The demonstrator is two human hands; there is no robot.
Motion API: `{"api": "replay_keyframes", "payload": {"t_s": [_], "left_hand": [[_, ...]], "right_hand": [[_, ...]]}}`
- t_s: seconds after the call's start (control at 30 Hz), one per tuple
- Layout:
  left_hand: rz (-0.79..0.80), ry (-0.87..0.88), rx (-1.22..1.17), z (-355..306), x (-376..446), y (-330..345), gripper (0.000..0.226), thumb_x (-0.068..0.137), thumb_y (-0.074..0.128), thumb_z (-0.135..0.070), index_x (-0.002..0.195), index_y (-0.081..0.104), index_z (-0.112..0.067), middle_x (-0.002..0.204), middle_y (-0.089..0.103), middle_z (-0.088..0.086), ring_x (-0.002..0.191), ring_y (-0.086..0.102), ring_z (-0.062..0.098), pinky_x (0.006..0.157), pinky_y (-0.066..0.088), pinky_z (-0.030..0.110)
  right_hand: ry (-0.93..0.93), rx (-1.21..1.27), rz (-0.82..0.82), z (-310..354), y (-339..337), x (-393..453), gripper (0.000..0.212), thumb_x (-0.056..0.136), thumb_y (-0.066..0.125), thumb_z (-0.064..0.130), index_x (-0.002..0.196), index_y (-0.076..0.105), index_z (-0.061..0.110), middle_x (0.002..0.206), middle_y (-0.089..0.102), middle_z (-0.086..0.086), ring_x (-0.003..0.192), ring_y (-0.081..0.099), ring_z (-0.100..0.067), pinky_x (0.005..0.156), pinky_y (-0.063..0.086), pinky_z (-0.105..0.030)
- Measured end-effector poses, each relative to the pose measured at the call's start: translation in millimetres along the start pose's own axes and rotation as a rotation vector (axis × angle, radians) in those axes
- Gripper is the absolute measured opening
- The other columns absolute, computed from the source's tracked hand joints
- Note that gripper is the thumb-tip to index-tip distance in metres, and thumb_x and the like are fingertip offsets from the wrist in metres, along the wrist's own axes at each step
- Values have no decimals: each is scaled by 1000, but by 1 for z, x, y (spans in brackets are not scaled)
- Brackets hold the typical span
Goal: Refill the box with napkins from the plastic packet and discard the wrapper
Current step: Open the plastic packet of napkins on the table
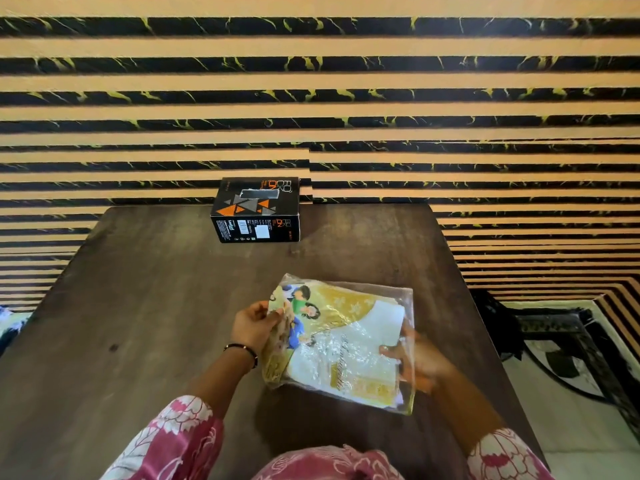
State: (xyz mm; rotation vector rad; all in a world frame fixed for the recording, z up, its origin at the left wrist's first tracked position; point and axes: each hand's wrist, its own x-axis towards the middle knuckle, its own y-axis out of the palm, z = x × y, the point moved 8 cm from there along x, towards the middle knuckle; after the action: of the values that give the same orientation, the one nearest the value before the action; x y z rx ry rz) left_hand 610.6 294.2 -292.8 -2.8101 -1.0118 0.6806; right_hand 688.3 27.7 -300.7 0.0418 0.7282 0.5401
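A: Start at the left. What shows there?

B: At the far left edge something pale and patterned (10, 323) is cut off by the frame; I cannot tell what it is. Next comes the dark wooden bench (145, 306), its near corners out of view.

A: And the left hand?

B: The left hand (251, 327) is at the packet's left edge. Its fingers (277, 315) are curled and pinch that edge, thumb on top. A dark bracelet (244, 349) sits on the wrist, and the pink flowered sleeve (166, 441) runs off the bottom.

A: Where is the box?

B: The box (256, 209) stands at the far edge of the bench, near the striped wall (311, 81), well apart from the hands. It is black with orange triangles; the small print on its side is too fine to read.

A: The packet?

B: The packet (341, 344) is held just over the bench's near half, tilted. Glare on the clear plastic blurs the gold lettering. White napkins (384, 323) show through at the right.

A: The right hand?

B: The right hand (419, 362) is partly behind the plastic and blurred. Its fingers (393, 349) grip the packet's right edge; more I cannot tell.

A: Further right?

B: A dark ornate piece (568, 341) on a pale floor, cut off.
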Motion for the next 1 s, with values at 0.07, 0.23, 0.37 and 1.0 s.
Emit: {"api": "replay_keyframes", "payload": {"t_s": [0.07,0.23,0.37,1.0], "left_hand": [[-77,-14,27,5,4,-14,3,85,64,-5,82,63,-7,70,66,1,66,59,16,57,47,20],[-132,226,366,-4,-5,-18,43,81,60,1,122,49,-5,106,55,8,99,58,29,85,45,34],[133,827,959,-25,-35,38,77,76,58,-10,143,24,-23,151,23,-3,141,15,20,115,6,44],[131,34,1514,29,-28,41,69,85,42,-57,141,23,-22,149,24,7,131,38,33,107,28,51]], "right_hand": [[24,50,-49,-3,-17,1,46,81,54,-13,117,52,14,108,65,-12,93,64,-32,72,56,-46],[56,-25,-36,1,-32,2,49,80,50,-18,106,52,23,106,64,-8,95,62,-31,80,49,-46],[83,-89,-57,0,-33,11,53,80,50,-18,116,49,22,111,64,-10,107,59,-36,93,43,-54],[-162,494,-155,0,-100,-7,60,78,56,-6,132,45,18,128,58,-11,109,59,-33,73,57,-50]]}}
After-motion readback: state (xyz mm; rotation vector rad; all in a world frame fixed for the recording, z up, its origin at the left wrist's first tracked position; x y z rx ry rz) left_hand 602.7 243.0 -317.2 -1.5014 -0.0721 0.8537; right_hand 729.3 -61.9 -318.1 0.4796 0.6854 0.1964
